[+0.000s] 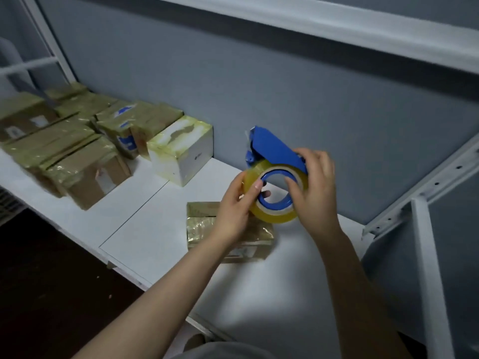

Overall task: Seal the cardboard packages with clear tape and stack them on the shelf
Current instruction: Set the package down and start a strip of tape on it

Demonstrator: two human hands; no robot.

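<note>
"Where's the package (pixel 201 224) they're sealing?"

"Flat on the white shelf (pixel 155 229), straight under both hands. The taped ones (pixel 77 154) are piled off at ten o'clock."

"And the hands?"

"Both are on the tape dispenser (pixel 274 149). The left hand (pixel 233 211) pinches the rim of the clear roll (pixel 277 216) at its nine o'clock side. The right hand (pixel 316 187) curls round the blue frame and roll at three o'clock."

"Tricky to handle?"

"I'd say not. The roll looks light with a stiff core, though the film is slick and will cling to fingers, so I'd hold it by the blue frame. The package looks small and light, and its glossy wrap is probably slippery. I'd take it by the two long sides, near the corners, where the cardboard is stiffest."
</note>
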